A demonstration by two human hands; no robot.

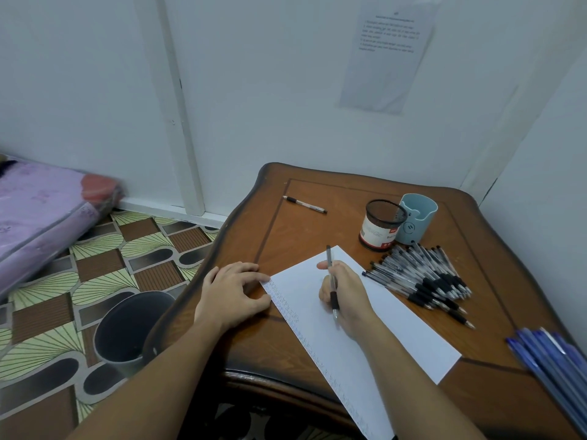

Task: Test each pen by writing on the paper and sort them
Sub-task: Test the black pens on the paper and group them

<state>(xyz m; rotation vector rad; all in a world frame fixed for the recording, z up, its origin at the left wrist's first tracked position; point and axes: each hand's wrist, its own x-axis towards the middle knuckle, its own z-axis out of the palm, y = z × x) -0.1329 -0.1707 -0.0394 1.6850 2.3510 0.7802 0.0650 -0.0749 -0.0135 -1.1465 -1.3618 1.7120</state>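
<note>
White walls (286, 90) meet in a corner behind a brown wooden table (317, 223), and a patterned floor (95, 255) spreads to the left. A purple wrapped bundle (41, 211) lies on that floor by the wall, and a grey bin (127, 331) stands just beside the table's near-left edge. A printed sheet (387, 58) hangs on the wall.

A long white paper (397, 328) lies slantwise on the table, with a row of small marks (286, 306) along its left edge. To its right is a heap of clear pens with black grips (425, 277), and blue pens (552, 360) lie at the table's near-right corner. Behind the heap, a black mesh holder (381, 227) and a pale blue cup (419, 220) stand touching. One lone pen (305, 204) lies well apart near the far-left side.

The left hand (232, 290) rests with loosely bent fingers, their tips on the paper's left corner. The right hand (346, 293) grips a pen (332, 281) over the paper, its tip pointing down at the sheet.
</note>
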